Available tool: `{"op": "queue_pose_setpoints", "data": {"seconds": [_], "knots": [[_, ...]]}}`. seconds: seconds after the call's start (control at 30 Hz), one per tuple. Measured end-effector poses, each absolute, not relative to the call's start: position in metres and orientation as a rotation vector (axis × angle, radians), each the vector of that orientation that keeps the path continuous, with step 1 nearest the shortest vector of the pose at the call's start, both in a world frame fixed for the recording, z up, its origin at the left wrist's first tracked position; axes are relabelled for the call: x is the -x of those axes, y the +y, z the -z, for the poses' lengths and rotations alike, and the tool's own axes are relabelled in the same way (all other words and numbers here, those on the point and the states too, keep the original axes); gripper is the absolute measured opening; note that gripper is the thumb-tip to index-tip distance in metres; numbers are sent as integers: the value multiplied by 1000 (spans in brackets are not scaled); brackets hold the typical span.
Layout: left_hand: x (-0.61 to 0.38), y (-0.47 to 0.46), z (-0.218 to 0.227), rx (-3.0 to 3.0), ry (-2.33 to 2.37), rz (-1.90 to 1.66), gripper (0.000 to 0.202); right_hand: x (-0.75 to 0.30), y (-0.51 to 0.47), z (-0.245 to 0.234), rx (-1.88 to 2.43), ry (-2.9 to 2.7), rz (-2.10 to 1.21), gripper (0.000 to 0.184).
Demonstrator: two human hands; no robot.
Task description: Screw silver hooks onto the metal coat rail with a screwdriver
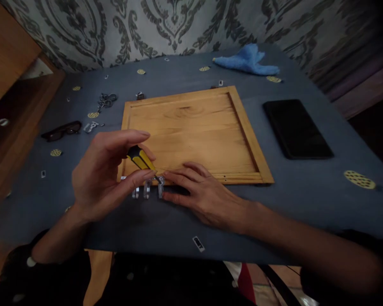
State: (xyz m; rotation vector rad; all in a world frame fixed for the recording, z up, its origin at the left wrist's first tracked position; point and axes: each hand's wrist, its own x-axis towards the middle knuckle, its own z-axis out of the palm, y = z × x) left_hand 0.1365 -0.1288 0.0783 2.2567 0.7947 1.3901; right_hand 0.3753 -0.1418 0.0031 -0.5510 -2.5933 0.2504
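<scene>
My left hand [98, 174] is closed around the black and yellow handle of a small screwdriver [142, 159], thumb and fingers on either side. Its tip points down at a metal hook [161, 187] on the near edge of a shallow wooden frame with a panel [191, 131]. My right hand [207, 195] rests on that edge, the thumb and forefinger tips holding the hook from its right side. Two more metal hooks [147, 189] sit along the edge to the left, partly behind my left thumb. The screw under the tip is too small to make out.
Sunglasses [62, 131], a loose metal hook [92, 126] and a bunch of dark metal hooks [107, 101] lie left. A black phone or tablet [298, 128] is at right, a blue cloth [247, 61] at the back. The patterned blue tabletop [166, 231] ends near my body.
</scene>
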Motion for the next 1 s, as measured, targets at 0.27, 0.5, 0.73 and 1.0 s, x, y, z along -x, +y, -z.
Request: {"op": "queue_pose_setpoints", "data": {"seconds": [0.27,0.5,0.73,1.0], "knots": [[-140,-124,-81,-2270,774,-1317,58,-376,-142,-4,578,-2621,-254,39],[-146,-129,-79,-2114,995,-1358,46,-376,-142,-4,575,-2610,-225,36],[-142,-116,-75,-2202,714,-1382,52,-375,-141,-3,568,-2615,-184,36],[-139,-123,-73,-2298,767,-1458,62,-376,-140,-2,524,-2576,-195,35]]}}
